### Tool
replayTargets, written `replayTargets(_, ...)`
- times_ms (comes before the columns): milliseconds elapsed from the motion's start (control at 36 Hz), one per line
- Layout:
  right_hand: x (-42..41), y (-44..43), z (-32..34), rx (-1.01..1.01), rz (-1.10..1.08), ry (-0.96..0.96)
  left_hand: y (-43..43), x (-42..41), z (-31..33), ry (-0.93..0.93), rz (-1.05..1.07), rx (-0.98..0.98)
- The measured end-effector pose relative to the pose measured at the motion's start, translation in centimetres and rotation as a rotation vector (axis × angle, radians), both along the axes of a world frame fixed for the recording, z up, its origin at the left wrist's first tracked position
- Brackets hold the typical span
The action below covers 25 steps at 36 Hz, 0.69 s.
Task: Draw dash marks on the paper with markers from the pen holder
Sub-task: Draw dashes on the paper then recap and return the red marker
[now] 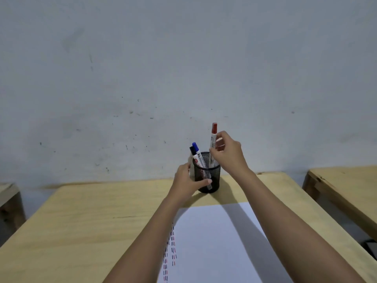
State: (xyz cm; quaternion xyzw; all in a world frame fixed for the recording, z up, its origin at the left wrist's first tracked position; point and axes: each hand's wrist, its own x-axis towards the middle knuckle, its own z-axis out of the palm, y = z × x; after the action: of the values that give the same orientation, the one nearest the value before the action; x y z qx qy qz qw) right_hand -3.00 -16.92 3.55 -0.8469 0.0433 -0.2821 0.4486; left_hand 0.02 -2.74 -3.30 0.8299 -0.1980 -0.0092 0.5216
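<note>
A black mesh pen holder stands at the far edge of the wooden table. My left hand grips its left side. My right hand pinches a red-capped marker, which stands upright with its lower end inside the holder. A blue-capped marker and a black-capped marker lean left in the holder. A white paper lies in front, with columns of red, blue and black dashes along its left side, partly hidden by my left forearm.
A stained grey wall rises right behind the table. Another wooden table stands to the right across a gap, and part of a third at the left edge. A dark object lies on the floor at the right.
</note>
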Motion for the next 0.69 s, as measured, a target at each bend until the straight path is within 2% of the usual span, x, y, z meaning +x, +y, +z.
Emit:
replayTargets(83, 1.1, -0.3, -1.3, -0.084, 0.016, 0.105, -1.3, 0.4, -0.8, -0.002, -0.004, -0.100)
replayTargets(222, 2.0, -0.4, -2.2, -0.206, 0.018, 0.157, -2.5, 1.0, -1.7, -0.036, 0.031, -0.214)
replayTargets(500, 2.8, 0.1, -1.9, -0.433, -0.011, 0.308, -2.5, 1.7, -2.8, -0.058, 0.057, -0.208)
replayTargets(583, 3.1, 0.1, -2.1, -0.433, -0.040, 0.310, -2.6, 1.8, -2.8, -0.066, 0.043, -0.219)
replayTargets(694, 3.1, 0.0, -2.3, -0.312, -0.059, 0.231, -2.5, 1.9, -2.9, -0.052, 0.030, -0.234)
